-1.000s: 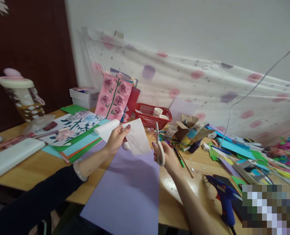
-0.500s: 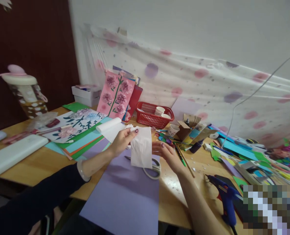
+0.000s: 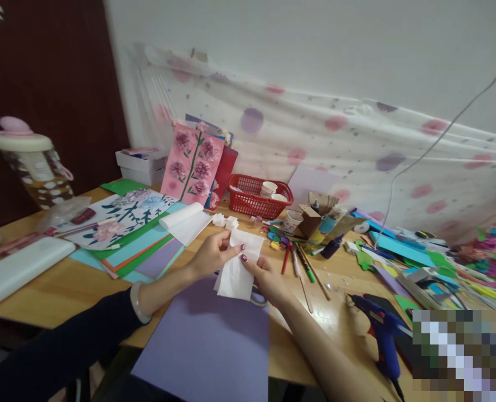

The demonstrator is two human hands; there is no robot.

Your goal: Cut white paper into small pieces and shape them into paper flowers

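A piece of thin white paper (image 3: 236,277), like tissue, is held up between my two hands. My left hand (image 3: 214,254) pinches its upper left part between thumb and fingers. On the right side, my right hand (image 3: 268,276) grips the paper, its thumb close to the left thumb. Beneath lies a purple sheet of card (image 3: 214,340) at the table's front edge. Scissors (image 3: 259,297) rest on that card, mostly hidden behind the paper and my right hand. Small white paper pieces (image 3: 225,221) lie just beyond my left hand.
A white paper roll (image 3: 184,218) and coloured sheets (image 3: 139,257) lie to the left. Behind stands a red basket (image 3: 258,204) with paper cups. To the right are pens (image 3: 304,262), a blue glue gun (image 3: 377,329) and a cluttered heap of craft paper (image 3: 415,251).
My right hand, apart from the paper before, has closed on its right side. The paper has come lower and tilted, now covering more of the scissors. The view has shifted slightly.
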